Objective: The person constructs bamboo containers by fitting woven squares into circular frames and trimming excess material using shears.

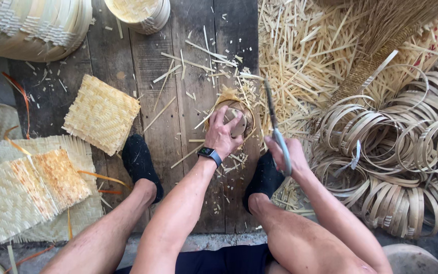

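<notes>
Dark wooden planks (143,66) make the floor of this work place, and they are covered with thin bamboo scraps (305,45), most thickly toward one and two o'clock. At the centre of the planks sits a small round basket (235,112) in the making, a woven piece pressed over a round form. Its edge looks partly cut: loose strip ends stand out at its far side and its left, so the trimming seems to me under way and not complete. The left hand (222,134), which wears a dark watch (209,153), lies on top of the basket with fingers spread and bent over it, pressing it down. The right hand (286,155) is closed around the handles of long scissors (274,127), whose blades point up toward twelve o'clock, just beside the right edge of the basket; I cannot tell if the blades are apart. At three o'clock lies a big heap of bamboo rings (396,152). At nine o'clock there are flat woven squares (101,112), not yet shaped, and at eleven o'clock a stack of finished baskets (31,25). Both feet in black socks (140,162) rest on the planks.
</notes>
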